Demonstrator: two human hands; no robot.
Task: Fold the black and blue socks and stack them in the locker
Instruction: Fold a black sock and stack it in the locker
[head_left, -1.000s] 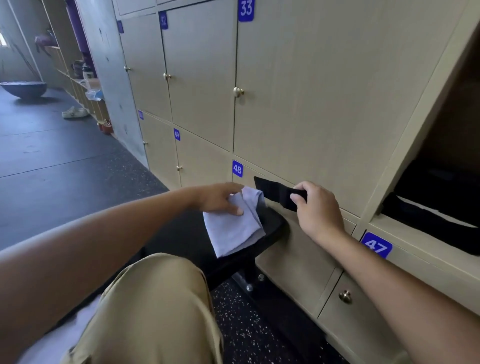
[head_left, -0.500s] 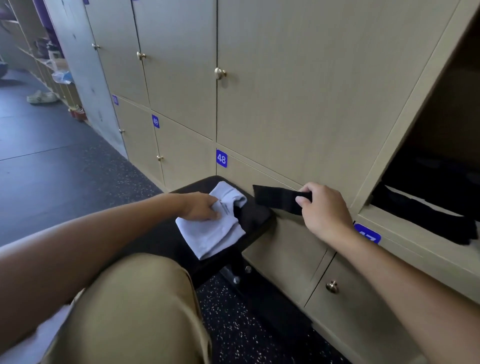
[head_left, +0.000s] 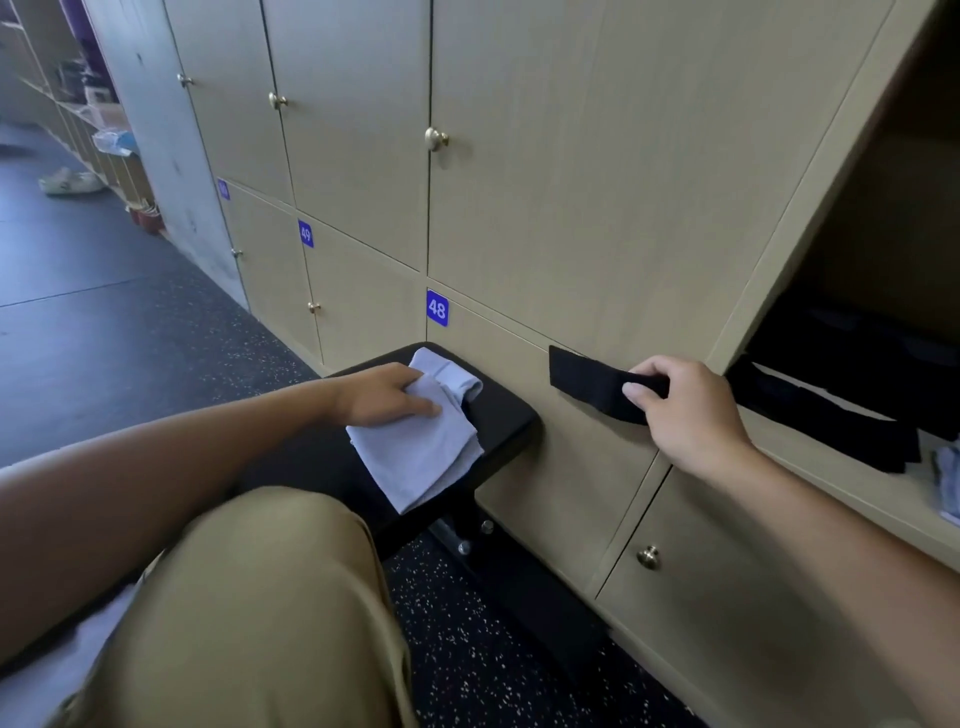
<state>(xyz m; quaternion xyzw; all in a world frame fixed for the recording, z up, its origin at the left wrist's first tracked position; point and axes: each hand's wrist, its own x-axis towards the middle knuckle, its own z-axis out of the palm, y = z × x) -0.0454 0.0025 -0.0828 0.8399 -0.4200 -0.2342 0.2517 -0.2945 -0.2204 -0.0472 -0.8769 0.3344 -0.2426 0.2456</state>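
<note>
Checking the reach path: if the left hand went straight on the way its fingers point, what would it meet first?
Probably the rolled cuff of the blue sock just past the left hand; depth is unclear.

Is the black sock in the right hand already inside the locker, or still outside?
Outside. The right hand pinches the black sock in front of closed doors, left of the open locker.

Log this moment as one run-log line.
left hand: rests on blue sock on black bench | right hand: pinches folded black sock in air | open locker: black socks inside
</note>
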